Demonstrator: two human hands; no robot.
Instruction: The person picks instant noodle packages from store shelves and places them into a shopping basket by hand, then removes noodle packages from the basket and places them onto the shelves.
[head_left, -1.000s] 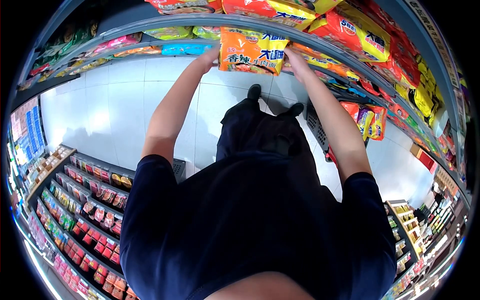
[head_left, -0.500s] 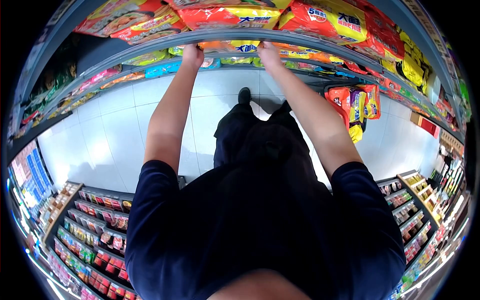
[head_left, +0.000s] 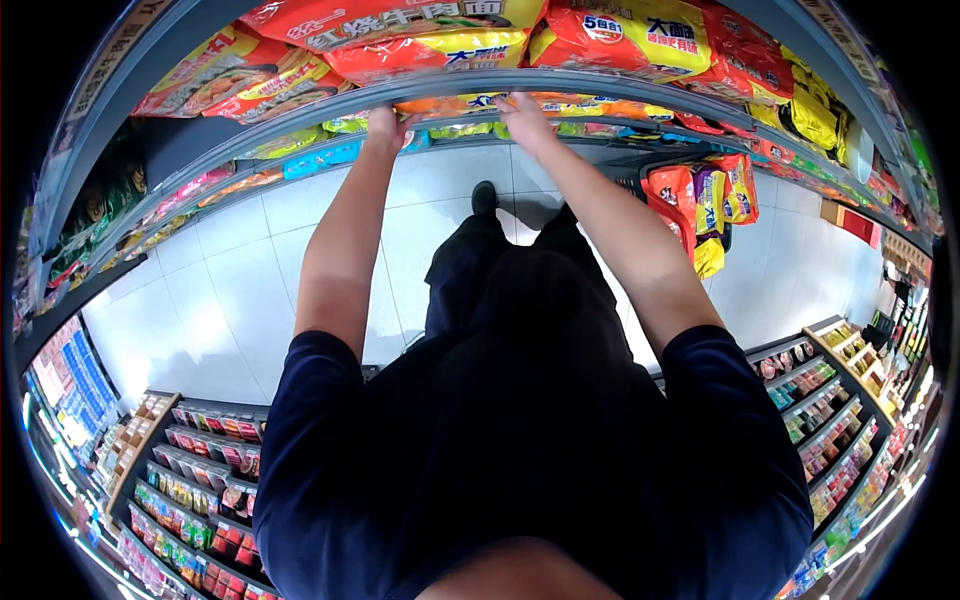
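L hand [head_left: 383, 127] and R hand [head_left: 526, 122] are well apart, reaching to just under the upper shelf's front rail [head_left: 470, 82], one near each end of an orange noodle pack [head_left: 448, 105]. R fingertips look to be up against the pack's yellow end; L fingers are at or just beside the other end. Can't tell if either hand grips, b/c the contact is partly hidden & small.

Progress, as far as shows: the orange pack is in on the level below that rail, w/ other orange & yellow packs [head_left: 595, 104] in the row to its right. Looks mostly placed, tho hands aren't off it yet; can't tell how far back it sits, b/c the rail covers its upper part. Red packs [head_left: 410, 50] already fill much of the level above. Not shelved: a red pack [head_left: 669, 195], a purple-and-yellow pack [head_left: 709, 203] & a yellow pack [head_left: 708, 259], bunched low to the right by a dark basket [head_left: 627, 184], mostly hidden, over the tiled floor [head_left: 240, 260].
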